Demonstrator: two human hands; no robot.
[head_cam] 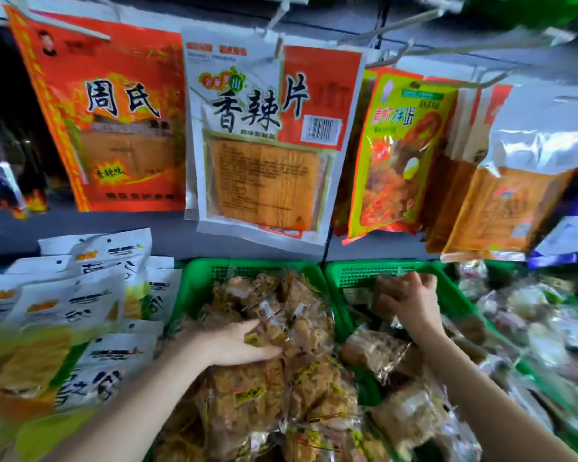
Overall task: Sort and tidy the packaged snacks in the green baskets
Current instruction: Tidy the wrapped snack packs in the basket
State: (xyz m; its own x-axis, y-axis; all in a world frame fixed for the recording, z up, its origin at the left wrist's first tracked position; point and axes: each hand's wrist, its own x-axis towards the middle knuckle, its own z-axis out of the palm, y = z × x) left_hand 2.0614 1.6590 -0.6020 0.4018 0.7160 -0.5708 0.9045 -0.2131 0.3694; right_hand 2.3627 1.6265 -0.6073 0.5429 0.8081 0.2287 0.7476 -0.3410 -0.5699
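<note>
Big glossy orange-red plastic pouch (107, 111) is hanging at 10 o'clock, black characters 周氏 reading clearly, small yellow burst lower down too blurred to read. Flat white-and-red clear-window pouch (267, 138) is hanging at 12 o'clock, printed 香辣片, barcode at its right, ribbed orange sheets showing through the window. Yellow-green crinkly pouch (401, 151) is hanging at 2 o'clock, red lettering blurred. Silver-and-orange foil pouch (521, 181) is hanging at 3 o'clock, text unreadable.

White-and-yellow paper-look snack bags (80, 311) are piling up at 8 to 9 o'clock, black brush characters partly legible, 谷 among them.

Left green perforated plastic basket (197, 281) is sitting at 6 o'clock, heaped with clear crinkly cellophane packs of brown lumpy snacks (254, 405) carrying small yellow labels, print too small. Right green perforated plastic basket (357, 271) is sitting just beside it at 4 o'clock, holding similar clear packs of brown snacks (374, 355). Pale wrapped snacks (528, 315) are lying in another green tray at 3 to 4 o'clock, blurred.

Left hand (237, 341) is resting on the heap in the left basket, fingers fairly straight, thumb and forefinger touching a pack, nothing clearly grasped. Right hand (411, 301) is reaching into the right basket's far end, fingers curling over a brown pack; motion blur, cannot tell if it is gripping.
</note>
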